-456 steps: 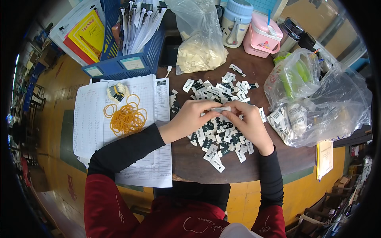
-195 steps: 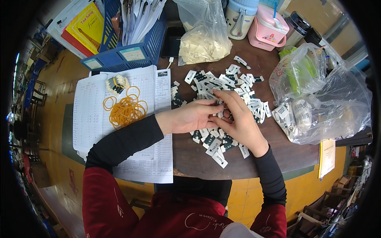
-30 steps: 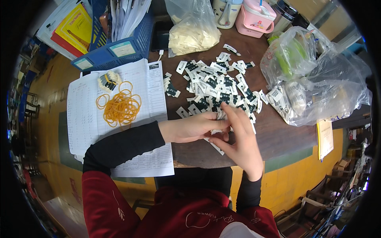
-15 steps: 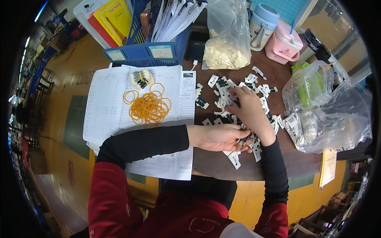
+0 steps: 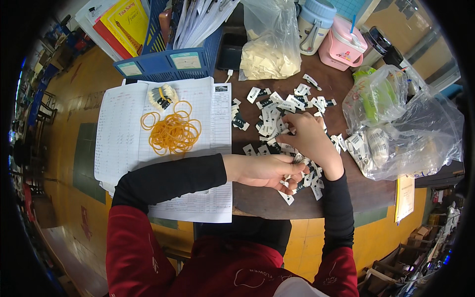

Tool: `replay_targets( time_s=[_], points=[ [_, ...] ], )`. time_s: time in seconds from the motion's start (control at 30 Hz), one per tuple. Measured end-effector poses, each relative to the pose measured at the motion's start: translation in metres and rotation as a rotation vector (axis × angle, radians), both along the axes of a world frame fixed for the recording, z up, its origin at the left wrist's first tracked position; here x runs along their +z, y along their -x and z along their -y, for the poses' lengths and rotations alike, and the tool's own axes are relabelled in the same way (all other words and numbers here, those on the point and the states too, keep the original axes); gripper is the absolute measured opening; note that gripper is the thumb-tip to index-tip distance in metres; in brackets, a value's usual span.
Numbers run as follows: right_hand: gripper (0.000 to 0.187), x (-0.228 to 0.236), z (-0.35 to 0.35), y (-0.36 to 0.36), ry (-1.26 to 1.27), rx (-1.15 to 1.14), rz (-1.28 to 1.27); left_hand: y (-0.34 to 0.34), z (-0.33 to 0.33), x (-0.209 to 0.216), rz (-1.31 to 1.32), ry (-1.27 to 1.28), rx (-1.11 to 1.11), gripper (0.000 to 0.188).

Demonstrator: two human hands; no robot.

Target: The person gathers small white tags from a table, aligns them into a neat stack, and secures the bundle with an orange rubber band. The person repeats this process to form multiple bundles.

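Small black-and-white labels lie in a loose, overlapping heap on the brown table. My left hand is closed at the near side of the heap, its thumb and fingers around a small bunch of labels. Just beyond it, my right hand reaches over the heap from the right. Its thumb and index finger are apart, with their tips at the labels; the other fingers are partly hidden. Left of the heap, orange rubber bands sit on an open notebook, beside a banded bundle of labels.
At the back stand a blue file rack, a clear bag of cream pieces, a blue-lidded jug and a pink container. Plastic bags with label bundles rest at the right edge. A dark phone lies behind.
The whole view has shifted slightly left. My left hand has turned a little around its bunch of labels. My right hand stays over the heap, its fingertips a bit lower among the labels.
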State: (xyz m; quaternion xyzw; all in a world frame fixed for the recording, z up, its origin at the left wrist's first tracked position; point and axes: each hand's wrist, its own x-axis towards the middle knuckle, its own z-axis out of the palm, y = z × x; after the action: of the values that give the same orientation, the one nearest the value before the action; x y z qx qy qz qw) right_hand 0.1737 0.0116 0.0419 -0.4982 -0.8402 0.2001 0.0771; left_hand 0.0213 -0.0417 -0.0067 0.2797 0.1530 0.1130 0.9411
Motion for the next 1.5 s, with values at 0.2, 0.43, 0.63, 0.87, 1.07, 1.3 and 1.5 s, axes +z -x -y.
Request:
replay_targets(
  time_s=[0.2, 0.43, 0.63, 0.87, 1.07, 1.3, 1.5],
  points=[
    [0.029, -0.003, 0.007, -0.018, -0.127, 0.075, -0.023, 0.001, -0.003, 0.004, 0.067, -0.086, 0.052, 0.031],
    [0.016, 0.007, -0.007, -0.055, -0.118, -0.088, -0.397, 0.010, -0.021, 0.017, 0.189, -0.246, 0.747, 0.031],
    [0.007, 0.015, 0.003, -0.064, 0.322, -0.324, -0.868, 0.012, -0.030, 0.007, -0.146, -0.250, 0.848, 0.037],
    [0.009, 0.009, 0.010, -0.051, 0.479, -0.201, -0.995, 0.008, -0.027, 0.002, -0.108, -0.365, 0.665, 0.040],
    [0.016, 0.013, 0.010, -0.050, 0.196, 0.022, -0.556, 0.015, -0.029, 0.008, -0.083, -0.171, 0.398, 0.040],
    [0.013, 0.016, 0.015, -0.044, 0.033, -0.082, -0.608, 0.013, -0.028, 0.003, -0.066, -0.143, 0.275, 0.036],
    [0.010, 0.022, 0.027, -0.053, 0.220, -0.168, -1.049, 0.013, -0.029, 0.008, -0.058, -0.080, 0.421, 0.040]
  ],
)
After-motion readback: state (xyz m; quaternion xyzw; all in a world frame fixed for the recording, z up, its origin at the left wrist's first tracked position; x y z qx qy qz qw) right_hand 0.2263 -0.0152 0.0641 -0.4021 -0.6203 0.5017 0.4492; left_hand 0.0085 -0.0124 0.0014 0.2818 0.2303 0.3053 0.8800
